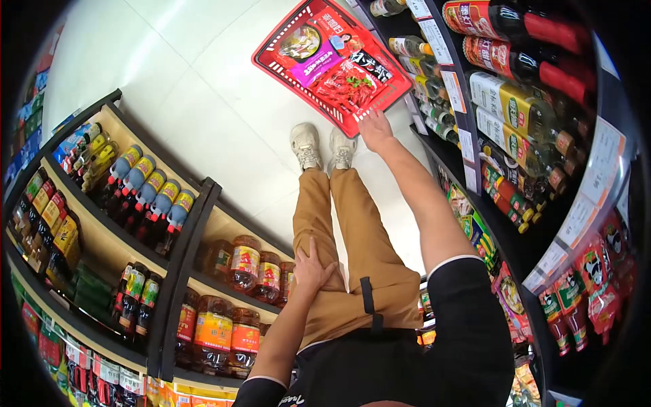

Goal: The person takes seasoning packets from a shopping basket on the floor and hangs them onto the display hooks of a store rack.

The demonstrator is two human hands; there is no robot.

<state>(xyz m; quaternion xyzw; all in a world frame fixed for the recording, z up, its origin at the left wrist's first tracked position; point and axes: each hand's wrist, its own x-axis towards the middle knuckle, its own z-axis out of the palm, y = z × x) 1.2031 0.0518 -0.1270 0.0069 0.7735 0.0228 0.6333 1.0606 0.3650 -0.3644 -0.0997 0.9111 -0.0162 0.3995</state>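
Observation:
A red plastic shopping basket [266, 46] is on the floor just beyond my shoes. My right hand [374, 130] reaches down to its near rim, fingers closed over the edge. Inside the basket lie a red packet with a crayfish picture [351, 83] and a packet with a purple band and a bowl picture [313, 57]. My left hand [312, 269] lies on my thigh, on the brown trousers [366, 251], fingers spread and holding nothing.
Shelves flank me on both sides. Left, large sauce jars [214, 327] and blue-labelled bottles [154, 184] stand on wooden shelving. Right, dark sauce bottles [488, 57], oil-coloured bottles [505, 102] and price tags [590, 186] line the shelf edge. Pale floor tiles [203, 68] lie between.

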